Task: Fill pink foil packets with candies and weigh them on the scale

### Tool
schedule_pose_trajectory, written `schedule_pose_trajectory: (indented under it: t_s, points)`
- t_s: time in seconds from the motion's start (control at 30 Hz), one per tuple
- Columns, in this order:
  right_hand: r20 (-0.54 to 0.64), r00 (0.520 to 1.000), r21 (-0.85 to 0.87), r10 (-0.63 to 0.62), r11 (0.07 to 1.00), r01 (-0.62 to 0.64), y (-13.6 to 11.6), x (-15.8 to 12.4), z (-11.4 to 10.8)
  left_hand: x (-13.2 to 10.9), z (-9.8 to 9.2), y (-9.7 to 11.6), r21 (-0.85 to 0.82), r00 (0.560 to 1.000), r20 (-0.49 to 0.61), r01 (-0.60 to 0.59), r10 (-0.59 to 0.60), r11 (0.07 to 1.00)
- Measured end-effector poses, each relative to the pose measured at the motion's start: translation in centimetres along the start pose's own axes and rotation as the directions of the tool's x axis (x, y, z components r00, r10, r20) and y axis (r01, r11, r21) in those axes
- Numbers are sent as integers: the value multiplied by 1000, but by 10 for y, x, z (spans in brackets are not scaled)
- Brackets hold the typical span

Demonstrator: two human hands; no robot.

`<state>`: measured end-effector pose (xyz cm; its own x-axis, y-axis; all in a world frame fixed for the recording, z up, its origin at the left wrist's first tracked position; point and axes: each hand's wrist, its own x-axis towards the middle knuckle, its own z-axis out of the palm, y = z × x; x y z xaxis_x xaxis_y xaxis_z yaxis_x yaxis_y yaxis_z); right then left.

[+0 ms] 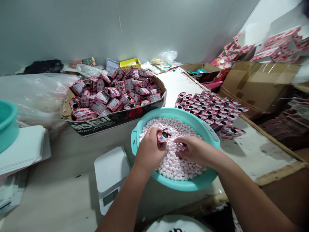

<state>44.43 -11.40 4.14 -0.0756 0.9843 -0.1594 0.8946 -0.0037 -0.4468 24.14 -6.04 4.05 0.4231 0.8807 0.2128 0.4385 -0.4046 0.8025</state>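
Note:
A turquoise basin (142, 120) is filled with small pale pink and white candies (172, 166). My left hand (151, 151) is closed around a small red-and-white printed carton (163, 136) over the candies; a dark round hole shows in its upward end. To the right, my right hand (190, 149) dips into the candies with its fingers curled round some of them; its fingertips are partly hidden. A white digital scale (111, 170) lies by my left forearm, its display unreadable.
Behind the basin, an open cardboard box (113, 124) is heaped with similar cartons. Rows of cartons (210, 111) stand on the right of the table, holes upward. Another turquoise basin (8, 125) sits at the far left. Brown cardboard boxes (256, 80) are at the right.

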Motion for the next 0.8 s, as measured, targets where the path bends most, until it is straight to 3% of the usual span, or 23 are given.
schedule_pose_trajectory:
  t_s: [0.13, 0.23, 0.3, 0.43, 0.6, 0.7, 0.8]
  points:
    - [7, 1000, 103, -1, 995, 0, -2, 6, -17, 0, 0, 0, 4, 1000, 19, -4, 4, 1000]
    - [-102, 995, 194, -9, 981, 28, -9, 12, -35, 1, -1, 1, 3, 999, 37, -11, 11, 1000]
    - [-162, 985, 180, -51, 980, 80, -20, 17, -47, 1, -1, 2, 3, 999, 47, -19, 19, 1000]
    - [-156, 973, 55, -171, 982, 182, -46, 27, -62, 1, -3, 1, -6, 998, 50, -44, 44, 999]
    - [-326, 937, 52, -127, 987, 152, -36, 25, -61, 1, -4, 2, -3, 999, 47, -13, 14, 1000]
    - [-290, 951, 54, -103, 991, 123, -20, 22, -51, 2, -3, 2, 1, 999, 50, -8, 8, 1000]
    - [-298, 943, 75, -149, 981, 179, -17, 22, -36, 1, -2, 2, -2, 999, 45, -9, 9, 1000]
